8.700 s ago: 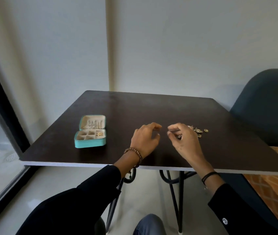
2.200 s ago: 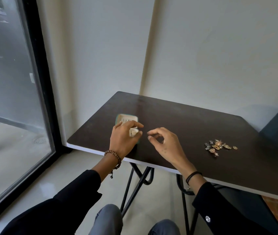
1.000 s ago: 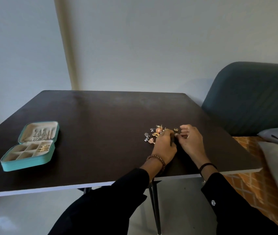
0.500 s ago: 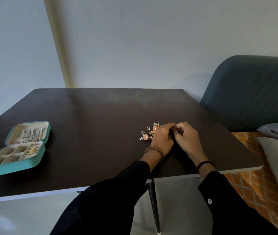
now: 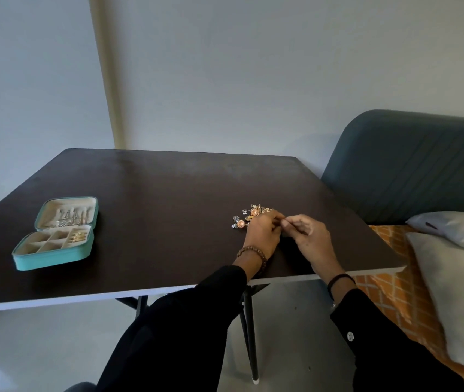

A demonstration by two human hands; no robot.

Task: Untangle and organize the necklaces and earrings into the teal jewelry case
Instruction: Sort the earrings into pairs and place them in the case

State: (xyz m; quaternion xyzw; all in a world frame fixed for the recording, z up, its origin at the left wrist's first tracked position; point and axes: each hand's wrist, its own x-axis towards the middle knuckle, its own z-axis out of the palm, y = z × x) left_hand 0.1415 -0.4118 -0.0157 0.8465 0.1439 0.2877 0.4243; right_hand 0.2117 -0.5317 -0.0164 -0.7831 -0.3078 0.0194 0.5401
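Note:
A small pile of gold and silver earrings (image 5: 246, 217) lies right of the middle of the dark table (image 5: 168, 199). My left hand (image 5: 263, 233) sits at the pile's near right edge with curled fingers, and my right hand (image 5: 307, 236) meets it fingertip to fingertip; together they pinch a tiny piece too small to make out. The teal jewelry case (image 5: 55, 250) lies open at the table's left, with silver pieces in its lid and gold pieces in one right-hand compartment.
A dark teal sofa back (image 5: 412, 165) stands right of the table, with grey cushions (image 5: 457, 267) on an orange patterned cover below it. The table's near edge is just under my wrists. A pale wall is behind.
Over the last second both hands have stayed at the earring pile, their fingertips closing together. Earlier still, they were at the case on the left.

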